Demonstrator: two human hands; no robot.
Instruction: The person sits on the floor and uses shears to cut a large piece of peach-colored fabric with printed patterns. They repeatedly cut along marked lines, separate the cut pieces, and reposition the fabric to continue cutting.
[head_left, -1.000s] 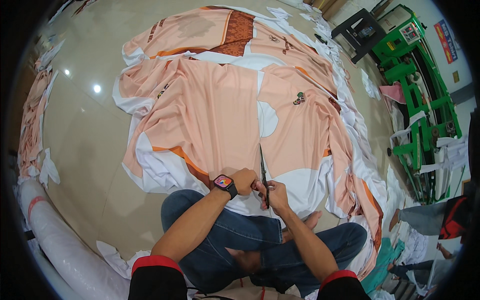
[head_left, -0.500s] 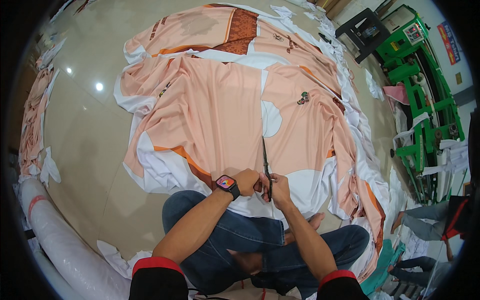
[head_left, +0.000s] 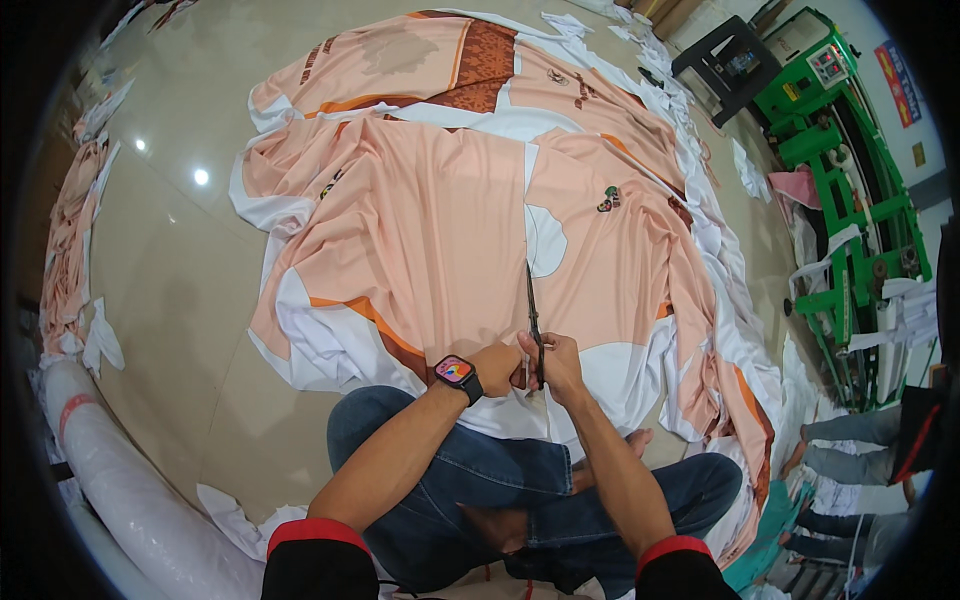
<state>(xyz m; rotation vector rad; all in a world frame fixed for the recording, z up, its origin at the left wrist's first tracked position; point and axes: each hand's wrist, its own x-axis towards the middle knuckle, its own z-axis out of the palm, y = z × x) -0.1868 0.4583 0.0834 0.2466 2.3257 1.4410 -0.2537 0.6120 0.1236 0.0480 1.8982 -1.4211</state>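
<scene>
Scissors [head_left: 534, 318] in right hand [head_left: 560, 362] | left hand [head_left: 496, 368] alongside | peach fabric [head_left: 450, 230] beneath

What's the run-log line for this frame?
right hand: grips dark scissors, pointed forward | left hand: beside scissors, grip unclear | fabric: peach and white, spread on floor

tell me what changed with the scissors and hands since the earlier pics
The right hand and scissors have moved forward along the peach cloth, bringing the tips beside the white rounded patch. Nothing was visibly taken up or let go; the left hand stayed close by.
</scene>
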